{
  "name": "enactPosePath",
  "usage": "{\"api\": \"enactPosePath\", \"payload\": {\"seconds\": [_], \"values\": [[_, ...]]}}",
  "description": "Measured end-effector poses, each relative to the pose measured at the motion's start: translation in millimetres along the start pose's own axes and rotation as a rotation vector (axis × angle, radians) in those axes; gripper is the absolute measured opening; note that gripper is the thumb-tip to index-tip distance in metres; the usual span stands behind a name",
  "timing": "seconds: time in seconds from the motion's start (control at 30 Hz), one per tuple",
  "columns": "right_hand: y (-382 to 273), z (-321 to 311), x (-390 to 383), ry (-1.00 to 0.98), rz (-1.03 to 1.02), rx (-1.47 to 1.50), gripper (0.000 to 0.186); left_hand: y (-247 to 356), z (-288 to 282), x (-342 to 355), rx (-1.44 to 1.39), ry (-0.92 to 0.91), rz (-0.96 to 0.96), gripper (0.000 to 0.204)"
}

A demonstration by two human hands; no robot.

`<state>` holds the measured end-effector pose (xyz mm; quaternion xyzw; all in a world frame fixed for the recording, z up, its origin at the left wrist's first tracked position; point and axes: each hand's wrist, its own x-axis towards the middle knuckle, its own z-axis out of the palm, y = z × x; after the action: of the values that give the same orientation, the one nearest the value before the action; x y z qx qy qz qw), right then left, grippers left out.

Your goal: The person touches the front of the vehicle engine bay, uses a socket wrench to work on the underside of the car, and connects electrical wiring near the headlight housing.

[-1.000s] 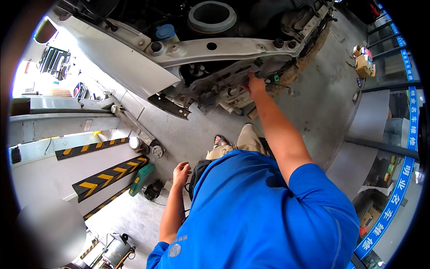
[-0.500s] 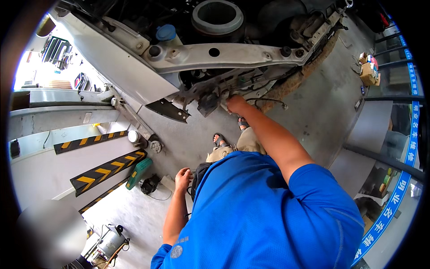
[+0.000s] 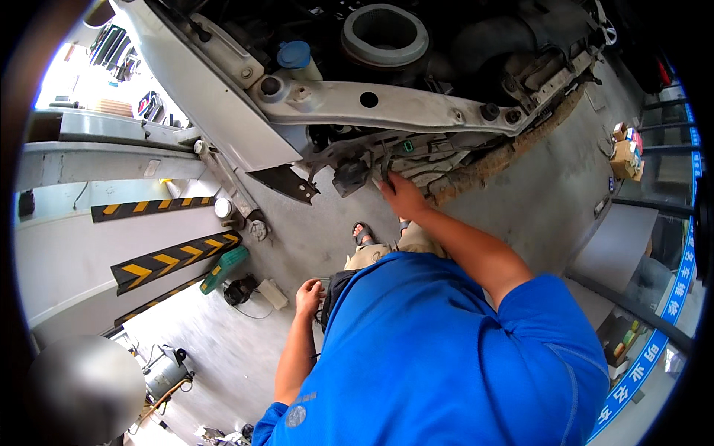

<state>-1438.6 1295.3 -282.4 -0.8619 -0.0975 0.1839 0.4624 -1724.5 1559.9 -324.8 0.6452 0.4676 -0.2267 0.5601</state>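
Observation:
My right hand (image 3: 404, 199) reaches forward to the exposed front end of a silver car, with its fingers closed around the lower end of a dark cable (image 3: 385, 169). Left of that hand hangs a dark bracket-like part (image 3: 351, 175). The silver upper crossbeam (image 3: 401, 108) runs across above it, and behind that the engine bay shows a round grey air filter housing (image 3: 385, 36) and a blue-capped reservoir (image 3: 295, 56). Down by my hip, my left hand (image 3: 309, 299) has curled fingers; whatever lies in them, if anything, is too small to name.
The silver fender (image 3: 212, 89) ends at the left in a dark torn-looking edge piece (image 3: 286, 184). Further left stand a lift post with black-and-yellow guards (image 3: 175, 262), a green case (image 3: 224, 269) and a compressor (image 3: 165, 372). Cardboard boxes (image 3: 626, 157) sit by glass doors at right.
My right hand has dropped slightly and pulled back from the car. The loose cable that stuck out to its right no longer shows there. The view has shifted; the left hand stays at the hip.

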Motion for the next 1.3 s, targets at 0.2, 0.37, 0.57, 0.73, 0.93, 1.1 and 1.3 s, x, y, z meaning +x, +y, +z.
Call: {"api": "enactPosePath", "payload": {"seconds": [0.2, 0.37, 0.57, 0.73, 0.93, 1.1, 1.3], "values": [[-36, -25, 44, 0.1, -0.135, -0.116, 0.038, -1, 2, 2, 0.039, -0.001, -0.007, 0.03], [-39, -37, 88, 0.0, -0.135, -0.315, 0.038, 12, 0, 2, 0.045, 0.007, 0.032, 0.031], [-33, -44, 79, -0.055, -0.016, -0.254, 0.042, 119, 37, -11, 0.476, -0.106, 0.502, 0.034], [9, -33, 82, -0.067, -0.152, -0.196, 0.039, 302, 122, -33, 0.468, -0.105, 1.009, 0.037], [39, -12, 89, 0.237, -0.533, -0.459, 0.034, 386, 199, 6, 0.732, -0.164, 1.257, 0.049], [-12, -44, 70, -0.231, -0.222, 0.037, 0.041, 371, 157, 113, 0.992, -0.229, 1.08, 0.045], [0, -52, 51, -0.14, -0.324, 0.071, 0.033, 385, 170, 91, 0.67, -0.264, 0.856, 0.05]]}}
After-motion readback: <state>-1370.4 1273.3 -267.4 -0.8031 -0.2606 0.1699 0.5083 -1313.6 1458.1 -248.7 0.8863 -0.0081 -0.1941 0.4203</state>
